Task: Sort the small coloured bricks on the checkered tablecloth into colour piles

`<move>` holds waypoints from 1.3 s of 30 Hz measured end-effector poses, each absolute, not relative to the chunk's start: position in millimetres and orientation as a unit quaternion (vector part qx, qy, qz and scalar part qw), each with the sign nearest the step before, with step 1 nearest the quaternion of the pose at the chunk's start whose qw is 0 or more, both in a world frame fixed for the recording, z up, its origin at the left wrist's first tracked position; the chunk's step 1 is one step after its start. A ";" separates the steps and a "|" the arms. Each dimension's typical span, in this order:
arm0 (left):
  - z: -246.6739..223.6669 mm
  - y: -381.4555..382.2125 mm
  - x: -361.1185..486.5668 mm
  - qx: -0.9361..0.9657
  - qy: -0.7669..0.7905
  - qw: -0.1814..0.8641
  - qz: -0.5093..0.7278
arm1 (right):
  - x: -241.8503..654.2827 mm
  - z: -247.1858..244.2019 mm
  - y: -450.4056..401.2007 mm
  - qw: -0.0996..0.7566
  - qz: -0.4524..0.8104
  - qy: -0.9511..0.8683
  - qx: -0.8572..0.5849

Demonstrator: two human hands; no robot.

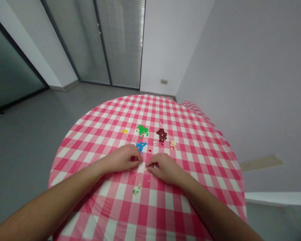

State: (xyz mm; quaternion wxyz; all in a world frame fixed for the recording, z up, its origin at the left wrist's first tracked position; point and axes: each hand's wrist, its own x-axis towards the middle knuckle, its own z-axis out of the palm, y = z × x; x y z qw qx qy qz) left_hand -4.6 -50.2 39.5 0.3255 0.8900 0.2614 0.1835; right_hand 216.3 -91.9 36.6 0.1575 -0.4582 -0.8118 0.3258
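Observation:
Both hands rest over a red-and-white checked tablecloth (162,214). My left hand (125,158) has its fingers curled together just below a pile of blue pieces (141,146); anything between the fingertips is too small to make out. Facing it, my right hand (162,167) is pinched beside some tiny cream bits (145,169), and what it grips, if anything, cannot be made out. A small red piece (149,150) lies above the gap between the hands. Nearer the body is a loose group of green and cream pieces (137,190).
Beyond the hands lie a green pile (142,130), a dark brown pile (161,135), a few yellow pieces (125,131), and a cream pile (173,145). Pale pieces (154,143) sit between them. A wall (240,83) stands right of the round table.

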 end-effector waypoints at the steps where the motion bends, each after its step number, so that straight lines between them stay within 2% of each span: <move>1: 39.4 -49.9 -4.8 0.890 0.262 0.326 0.182 | 216.8 37.0 -92.5 0.157 0.323 -0.815 -0.455; 9: 39.9 -47.4 -8.2 0.890 0.286 0.307 0.177 | 211.9 43.0 -98.1 0.098 0.251 -0.896 -0.352; 19: 41.0 -47.0 -8.2 0.890 0.277 0.315 0.180 | 213.5 38.4 -90.3 0.058 0.205 -0.915 -0.344; 24: 40.0 -47.3 -7.9 0.887 0.269 0.330 0.181 | 235.3 36.2 -75.1 0.073 0.203 -0.902 -0.375; 32: 39.1 -48.6 -7.1 0.888 0.245 0.350 0.172 | 279.0 45.4 -52.6 0.042 0.145 -0.878 -0.455; 36: 42.5 -51.9 -8.3 0.881 0.193 0.410 0.138 | 284.6 50.6 -49.8 0.029 0.139 -0.869 -0.473; 39: 43.7 -57.0 -8.9 0.881 0.150 0.436 0.110 | 276.7 55.5 -55.6 0.052 0.153 -0.866 -0.473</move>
